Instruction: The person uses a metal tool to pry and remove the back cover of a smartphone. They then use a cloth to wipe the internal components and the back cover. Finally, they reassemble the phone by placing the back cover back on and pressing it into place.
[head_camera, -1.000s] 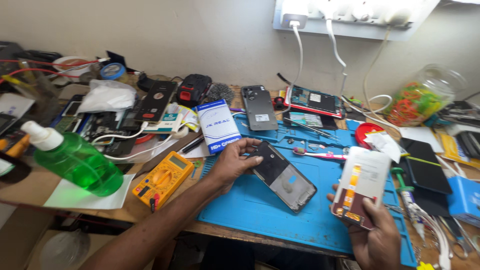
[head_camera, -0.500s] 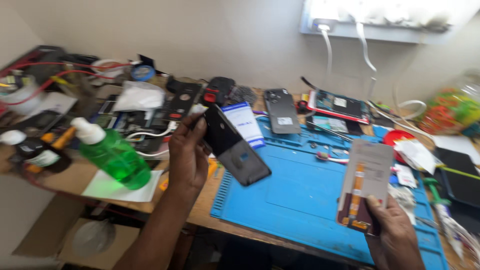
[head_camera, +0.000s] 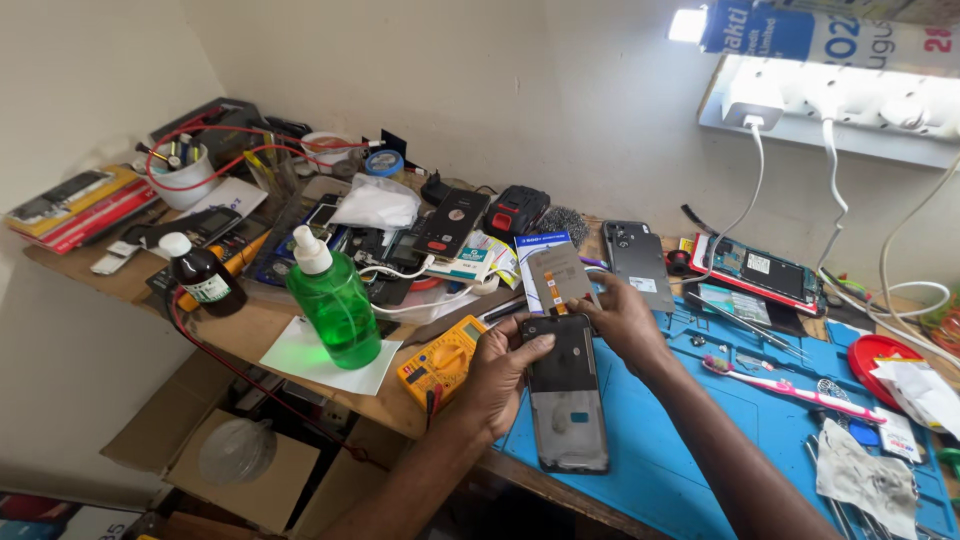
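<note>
1. Left hand (head_camera: 503, 372): forearm comes up from bottom edge, wrist bent inward, fingers curled, thumb laid flat across top – closed grip.
2. Right hand (head_camera: 618, 318): forearm enters from lower right, runs diagonally up-left; back of hand faces up, fingers pinched shut.
3. Both hands close together, right just above and behind left.

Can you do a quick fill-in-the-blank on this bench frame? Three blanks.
1. The left hand holds a dark phone frame over the ____ work mat.
2. The right hand holds a flat grey display panel just ____ the phone frame.
3. The pump bottle holds ____ liquid.

Missing words: blue; above; green
</note>
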